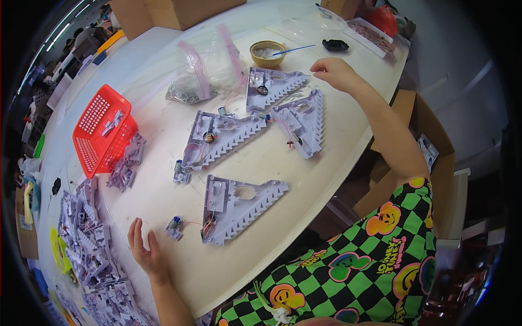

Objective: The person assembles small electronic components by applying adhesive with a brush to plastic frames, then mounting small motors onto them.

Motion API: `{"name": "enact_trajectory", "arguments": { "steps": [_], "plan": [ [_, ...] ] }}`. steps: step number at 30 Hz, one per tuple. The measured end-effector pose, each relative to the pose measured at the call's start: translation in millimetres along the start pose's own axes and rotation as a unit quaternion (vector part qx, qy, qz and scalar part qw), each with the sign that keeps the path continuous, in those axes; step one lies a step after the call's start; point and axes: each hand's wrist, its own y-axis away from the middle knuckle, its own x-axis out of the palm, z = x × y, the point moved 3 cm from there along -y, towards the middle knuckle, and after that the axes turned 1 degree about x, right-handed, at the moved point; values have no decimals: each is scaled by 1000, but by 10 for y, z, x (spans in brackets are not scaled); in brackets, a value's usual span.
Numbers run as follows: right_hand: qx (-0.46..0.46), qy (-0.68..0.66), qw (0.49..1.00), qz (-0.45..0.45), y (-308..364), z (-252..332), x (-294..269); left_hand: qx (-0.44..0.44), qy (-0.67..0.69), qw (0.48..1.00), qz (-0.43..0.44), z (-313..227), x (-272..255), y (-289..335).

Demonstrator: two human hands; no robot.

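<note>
My left hand [145, 254] rests at the near left of the table, fingers apart and holding nothing. Close to it is a small motor [174, 224] on a grey bracket, wired to a triangular grey plastic housing half [239, 209] with a toothed edge. My right hand [338, 75] is at the far right, thumb and fingertips pinched together; anything between them is too small to make out. Just left of its fingertips is another toothed housing half [277, 81] with a round black part. Two more, a left housing half [217, 130] and a right housing half [304, 122], lie between.
Beyond the housings stand a yellow bowl [259, 61] with a blue stick across it and clear zip bags [209, 70]. A red basket [102, 125] and a heap of grey parts [89, 239] are at left. A tray of small parts [371, 38] and a black piece [335, 45] sit far right.
</note>
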Motion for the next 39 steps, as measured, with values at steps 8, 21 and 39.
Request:
{"name": "enact_trajectory", "arguments": {
  "steps": [8,21,39],
  "plan": [
    [-23,178,983,-26,-96,-278,106,-32,28,999,-2,165,-33,37],
    [-106,356,929,8,-207,-96,214,-76,95,993,4,210,-29,38],
    [-49,235,947,215,-698,5,30,-78,156,985,-18,259,-28,39]
  ]
}}
